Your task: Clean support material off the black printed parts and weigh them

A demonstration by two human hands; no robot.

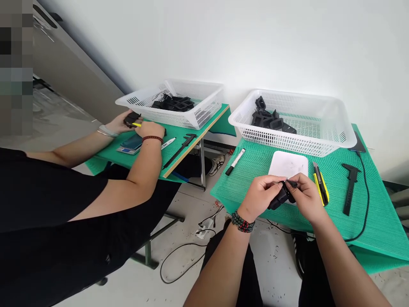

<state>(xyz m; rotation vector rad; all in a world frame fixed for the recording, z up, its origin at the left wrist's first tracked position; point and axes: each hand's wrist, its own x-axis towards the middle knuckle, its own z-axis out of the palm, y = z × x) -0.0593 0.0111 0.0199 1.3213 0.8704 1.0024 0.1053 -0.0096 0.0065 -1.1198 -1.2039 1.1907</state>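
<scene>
My left hand [260, 196], with a bead bracelet at the wrist, is wrapped round a small black plastic part [278, 199] at the near edge of the green mat [377, 204]. My right hand [305, 194] pinches the same part from the right, and a thin dark tip shows between its fingers. Just behind my hands lies a white scale [289, 164]. A yellow utility knife [320, 184] lies right of my right hand. A white basket [332, 115] behind the scale holds several black parts [267, 117].
A marker [235, 162] lies left of the scale; a black caliper [350, 187] and a cable [366, 200] lie at the right. At the left table a co-worker's hands [140, 125] hold a black part beside another basket [179, 100]. Cables trail on the floor.
</scene>
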